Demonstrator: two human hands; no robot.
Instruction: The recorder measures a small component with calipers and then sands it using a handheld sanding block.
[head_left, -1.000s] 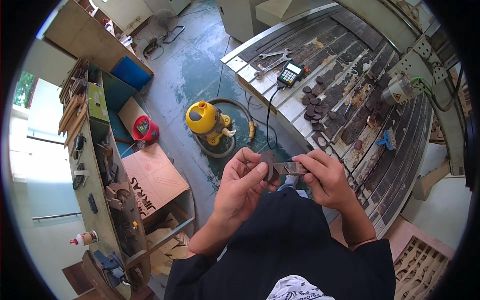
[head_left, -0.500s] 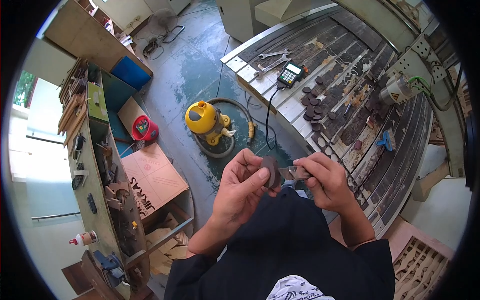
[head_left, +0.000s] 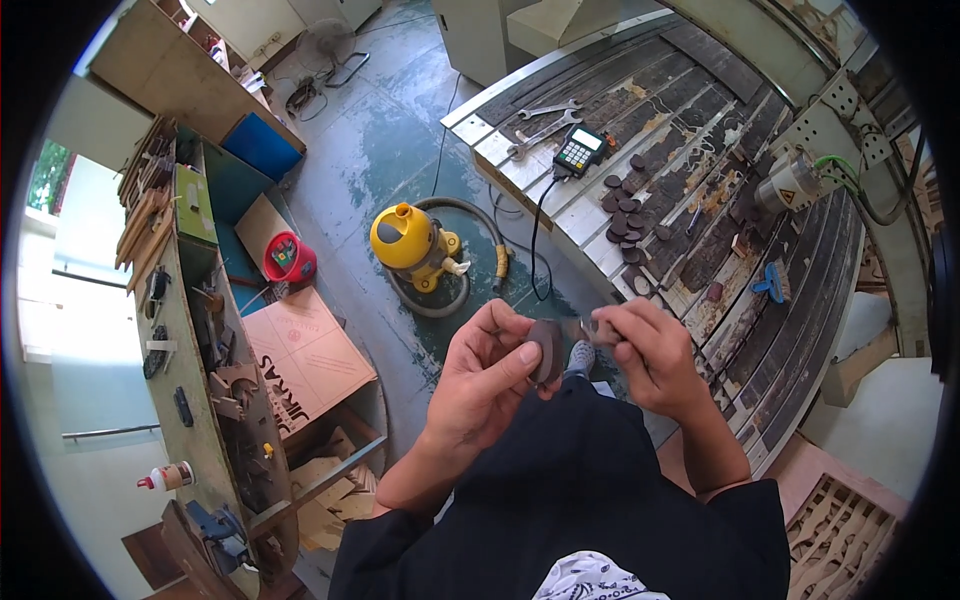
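Note:
My left hand pinches a dark brown round disc between thumb and fingers, in front of my body. My right hand is closed on a small scraper with a flat metal blade. The blade points left at the disc's upper right edge; motion blur hides whether it touches. Several similar brown discs lie in a loose group on the slatted machine bed to the right.
Two wrenches, a keypad controller and a blue brush lie on the bed. A yellow vacuum cleaner with a hose stands on the floor ahead. Leftward are a red bucket, a cardboard box and a cluttered bench.
The scraper in my right hand has turned and drawn slightly upward, showing its blade more edge-on. The disc has tilted a little in my left hand, which stays nearly in place.

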